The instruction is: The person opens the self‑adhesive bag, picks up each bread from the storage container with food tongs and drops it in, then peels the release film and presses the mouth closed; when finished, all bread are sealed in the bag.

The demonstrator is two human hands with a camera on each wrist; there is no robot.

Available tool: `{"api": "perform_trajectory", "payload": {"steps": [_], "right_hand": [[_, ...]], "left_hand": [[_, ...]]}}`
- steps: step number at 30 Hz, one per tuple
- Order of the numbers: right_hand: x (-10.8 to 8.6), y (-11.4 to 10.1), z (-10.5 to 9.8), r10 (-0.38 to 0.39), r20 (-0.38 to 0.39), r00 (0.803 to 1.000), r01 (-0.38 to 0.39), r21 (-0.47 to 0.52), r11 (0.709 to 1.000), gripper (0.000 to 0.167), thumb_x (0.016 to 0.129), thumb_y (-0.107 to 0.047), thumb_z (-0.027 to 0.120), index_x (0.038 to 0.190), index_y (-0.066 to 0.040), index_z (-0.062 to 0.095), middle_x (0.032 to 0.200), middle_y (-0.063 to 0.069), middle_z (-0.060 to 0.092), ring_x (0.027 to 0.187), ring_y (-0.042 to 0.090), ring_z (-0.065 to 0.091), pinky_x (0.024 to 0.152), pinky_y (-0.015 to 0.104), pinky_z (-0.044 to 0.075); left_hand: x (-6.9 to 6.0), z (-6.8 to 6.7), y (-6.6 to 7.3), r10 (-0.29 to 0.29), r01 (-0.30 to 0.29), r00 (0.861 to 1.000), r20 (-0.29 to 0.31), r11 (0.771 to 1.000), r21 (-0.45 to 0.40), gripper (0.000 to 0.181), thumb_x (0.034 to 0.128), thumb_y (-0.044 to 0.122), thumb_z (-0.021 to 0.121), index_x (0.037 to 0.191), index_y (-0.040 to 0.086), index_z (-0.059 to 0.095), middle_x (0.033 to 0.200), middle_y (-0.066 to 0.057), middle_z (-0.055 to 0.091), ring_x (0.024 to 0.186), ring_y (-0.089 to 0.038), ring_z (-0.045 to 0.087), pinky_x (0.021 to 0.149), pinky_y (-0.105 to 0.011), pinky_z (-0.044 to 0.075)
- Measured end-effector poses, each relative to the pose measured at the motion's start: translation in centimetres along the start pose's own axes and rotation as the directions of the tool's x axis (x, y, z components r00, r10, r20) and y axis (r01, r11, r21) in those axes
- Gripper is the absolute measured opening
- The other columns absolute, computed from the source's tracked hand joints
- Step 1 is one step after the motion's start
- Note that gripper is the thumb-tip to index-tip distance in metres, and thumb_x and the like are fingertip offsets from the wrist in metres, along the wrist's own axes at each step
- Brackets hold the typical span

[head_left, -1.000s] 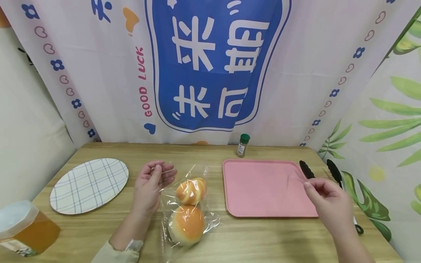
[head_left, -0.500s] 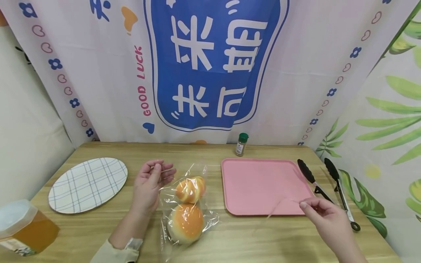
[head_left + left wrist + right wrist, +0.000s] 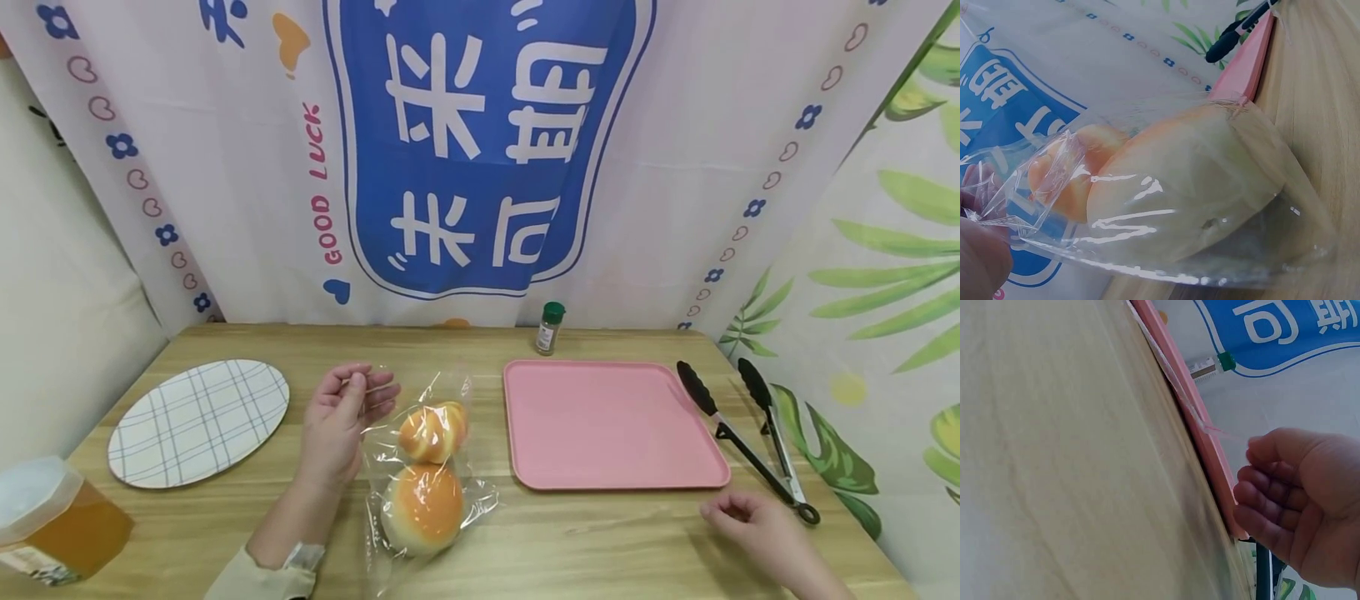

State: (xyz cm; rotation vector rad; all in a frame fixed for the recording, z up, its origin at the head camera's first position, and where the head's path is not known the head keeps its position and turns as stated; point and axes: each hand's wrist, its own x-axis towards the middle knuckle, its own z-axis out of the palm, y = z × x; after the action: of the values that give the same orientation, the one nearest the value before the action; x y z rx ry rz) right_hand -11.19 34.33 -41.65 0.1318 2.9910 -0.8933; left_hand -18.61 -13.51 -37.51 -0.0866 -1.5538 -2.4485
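My left hand pinches the upper left edge of a clear plastic bag. Inside it are a round bun and, above that, a smaller ridged bread roll. In the left wrist view the thumb and fingers grip the crinkled bag, with the bun's pale underside facing the camera. My right hand hovers near the pink tray's front right corner. Between thumb and forefinger it pinches a thin clear plastic strip, which trails off in the right wrist view.
The pink tray lies right of the bag, with black-tipped tongs at its right. A small green-capped spice jar stands behind. On the left are a checked oval plate and a tub of amber liquid.
My right hand has come down and nearer, from over the tray's right side to below its front corner, carrying the plastic strip. My left hand and the bag stay nearly still.
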Motion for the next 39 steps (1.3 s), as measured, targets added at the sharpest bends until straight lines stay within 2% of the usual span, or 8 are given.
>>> {"api": "perform_trajectory", "payload": {"steps": [9,16,19,22,28,32,36,39], "right_hand": [[1.0,0.4,0.5,0.039,0.128,0.991,-0.023,-0.118,0.993,0.008,0.092,-0.018,0.066,0.088,-0.012,0.070,0.081,-0.005,0.065,0.069,0.005,0.050,0.061,0.022,0.042],[1.4,1.0,-0.3,0.016,0.147,0.989,0.010,-0.170,0.985,0.014,0.089,-0.006,0.061,0.098,-0.002,0.071,0.100,0.012,0.073,0.093,0.027,0.067,0.079,0.042,0.056],[1.5,0.7,-0.8,0.014,0.136,0.991,0.014,-0.201,0.979,0.019,0.092,-0.010,0.059,0.103,0.000,0.071,0.103,0.017,0.072,0.098,0.036,0.067,0.083,0.051,0.055],[1.8,-0.6,-1.1,-0.011,0.109,0.994,0.031,-0.185,0.982,0.025,0.095,-0.017,0.059,0.110,-0.001,0.070,0.107,0.017,0.072,0.099,0.034,0.067,0.082,0.050,0.055],[3.1,-6.3,0.2,-0.167,0.103,0.981,0.165,0.022,0.986,0.033,0.098,-0.024,0.060,0.122,-0.001,0.064,0.118,0.016,0.069,0.101,0.024,0.066,0.080,0.030,0.056],[5.0,-11.2,2.4,-0.257,0.100,0.961,0.238,0.169,0.956,0.036,0.099,-0.027,0.059,0.127,-0.004,0.062,0.124,0.014,0.067,0.107,0.024,0.066,0.091,0.035,0.056],[7.5,-15.7,5.6,-0.306,0.121,0.944,0.240,0.382,0.892,0.038,0.101,-0.027,0.054,0.129,-0.001,0.059,0.127,0.019,0.064,0.112,0.028,0.064,0.095,0.039,0.056],[9.3,-18.7,8.1,-0.286,0.166,0.944,0.147,0.565,0.812,0.042,0.103,-0.026,0.049,0.131,0.005,0.054,0.129,0.026,0.060,0.115,0.035,0.062,0.097,0.039,0.056]], "left_hand": [[-0.1,-0.2,-0.1,0.001,-0.001,1.000,0.004,1.000,-0.004,0.012,0.1036,0.018,0.047,0.104,0.014,0.059,0.091,0.007,0.075,0.084,-0.010,0.074,0.078,-0.028,0.062],[-0.1,-0.2,-0.2,0.012,-0.012,1.000,0.013,1.000,-0.003,0.014,0.1037,0.018,0.047,0.099,0.020,0.061,0.090,0.007,0.075,0.084,-0.010,0.074,0.076,-0.026,0.062],[-0.1,-0.2,-0.2,0.022,-0.022,0.999,0.024,1.000,-0.009,0.014,0.1035,0.018,0.048,0.100,0.019,0.061,0.090,0.007,0.076,0.084,-0.010,0.074,0.076,-0.026,0.062],[-0.1,-0.2,-0.2,0.035,-0.034,0.999,0.040,0.999,-0.024,0.013,0.1033,0.018,0.048,0.101,0.017,0.061,0.091,0.006,0.076,0.084,-0.010,0.074,0.076,-0.026,0.062],[-0.2,-0.2,0.0,0.047,-0.044,0.997,0.061,0.998,-0.042,0.012,0.1029,0.018,0.049,0.101,0.016,0.061,0.092,0.006,0.076,0.084,-0.010,0.074,0.076,-0.026,0.061],[-0.2,-0.2,0.1,0.048,-0.045,0.997,0.066,0.998,-0.038,0.013,0.1030,0.017,0.049,0.100,0.019,0.061,0.092,0.006,0.076,0.085,-0.010,0.074,0.076,-0.025,0.061],[-0.2,-0.2,0.0,0.055,-0.051,0.995,0.080,0.997,-0.052,0.014,0.1029,0.017,0.049,0.099,0.019,0.062,0.092,0.006,0.076,0.085,-0.011,0.074,0.076,-0.025,0.061],[-0.2,-0.1,0.0,0.065,-0.059,0.994,0.093,0.996,-0.061,0.014,0.1027,0.017,0.050,0.098,0.020,0.063,0.092,0.005,0.076,0.085,-0.011,0.074,0.076,-0.025,0.061]]}}
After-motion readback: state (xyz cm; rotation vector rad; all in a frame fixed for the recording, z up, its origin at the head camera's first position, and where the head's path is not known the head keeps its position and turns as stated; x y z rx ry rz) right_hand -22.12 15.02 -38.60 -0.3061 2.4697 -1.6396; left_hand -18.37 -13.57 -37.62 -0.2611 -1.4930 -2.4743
